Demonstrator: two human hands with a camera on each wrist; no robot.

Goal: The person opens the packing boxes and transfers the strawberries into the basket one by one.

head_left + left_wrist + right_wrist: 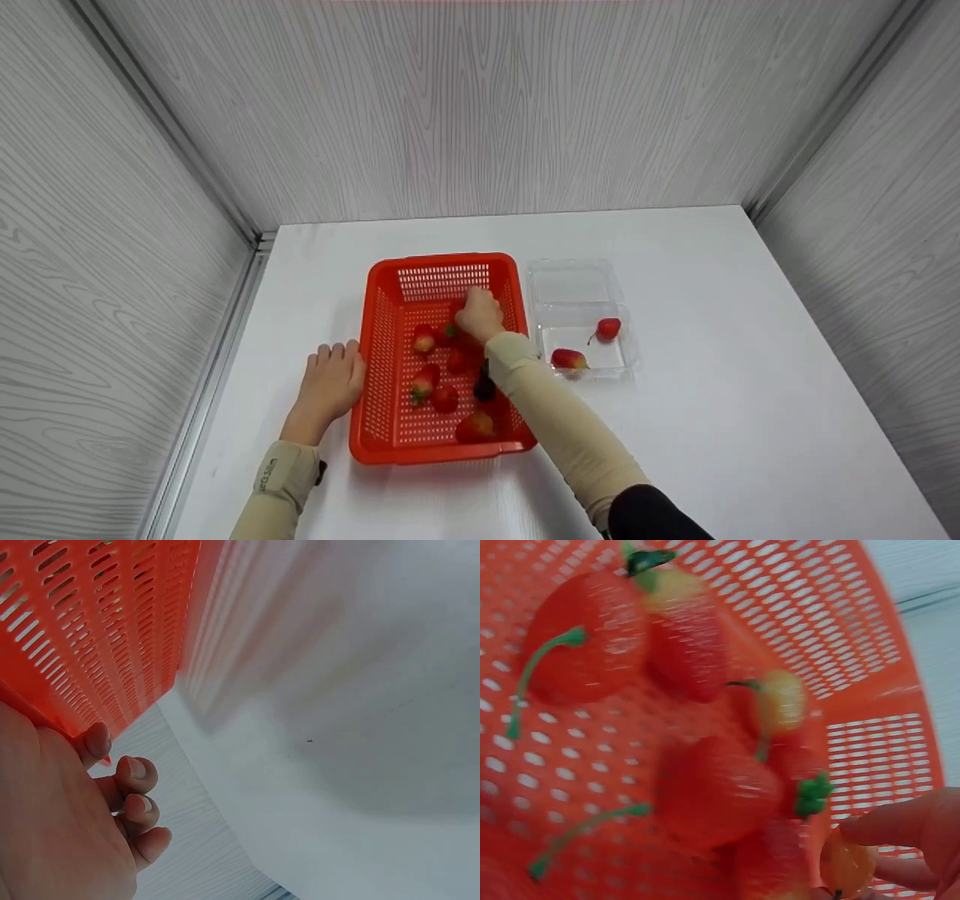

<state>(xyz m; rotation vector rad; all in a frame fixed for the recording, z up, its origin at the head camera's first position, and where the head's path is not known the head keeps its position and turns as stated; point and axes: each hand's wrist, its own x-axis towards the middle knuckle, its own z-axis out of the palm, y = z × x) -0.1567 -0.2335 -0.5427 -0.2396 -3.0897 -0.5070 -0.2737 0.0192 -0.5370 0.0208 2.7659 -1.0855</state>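
Note:
A red plastic basket (435, 454) with slotted walls stands on the table and holds several fruits, among them strawberries (424, 379) and a round red fruit with a green stem (712, 791). Inside it, towards the back right, my right hand (480, 313) pinches a small orange-yellow fruit (847, 859) between thumb and fingers, as the right wrist view shows. My left hand (330, 379) rests against the basket's left side, its fingers loosely bent in the left wrist view. That hand's thumb is hidden in the left wrist view.
Just right of the basket lies a clear plastic box (574, 286) with its lid folded back. It contains a red cherry-like fruit (608, 328) and a red-yellow fruit (568, 358). Wood-grain panels (480, 112) enclose the white table (735, 375) at the back and sides.

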